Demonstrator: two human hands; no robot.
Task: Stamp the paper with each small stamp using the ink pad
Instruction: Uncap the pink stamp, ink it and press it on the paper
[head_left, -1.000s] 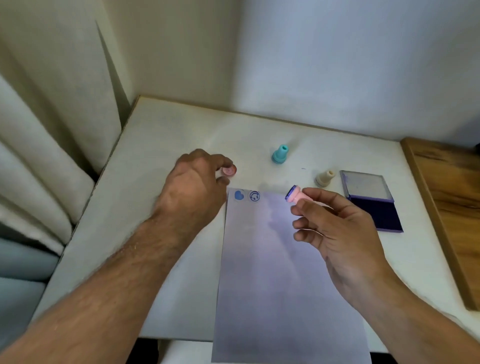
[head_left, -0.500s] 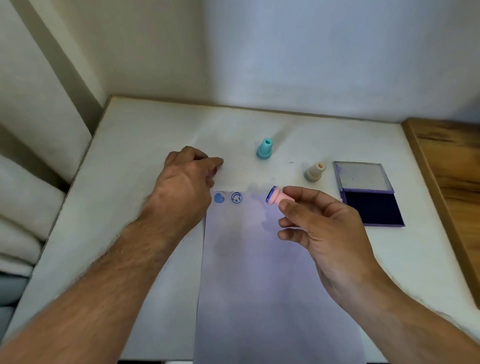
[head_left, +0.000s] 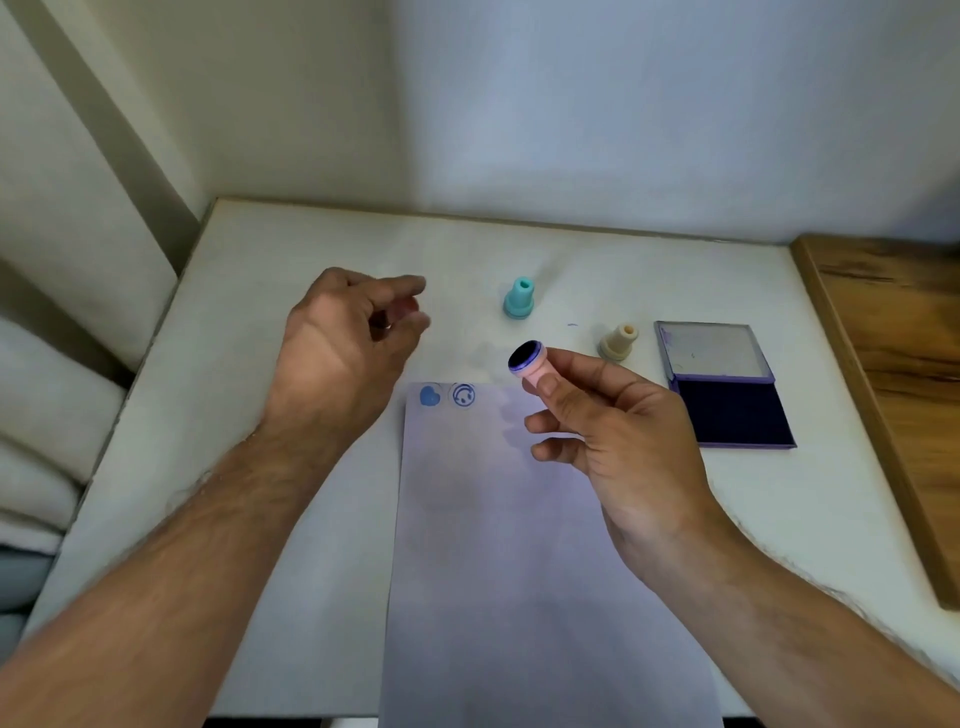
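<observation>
Right hand (head_left: 618, 436): pinches pink stamp (head_left: 532, 362), inked face up, above paper (head_left: 519, 545). Left hand (head_left: 337, 353): fingers loosely curled, contents unclear. Ink pad (head_left: 727, 410): open on bench (head_left: 260, 415).

A white table (head_left: 270, 395) sits in the corner of two pale walls (head_left: 623, 114). Just beside its right edge lies a brown wooden surface (head_left: 893, 364) with visible grain. Off the table's left edge, folds of white fabric (head_left: 47, 415) are bunched.
</observation>
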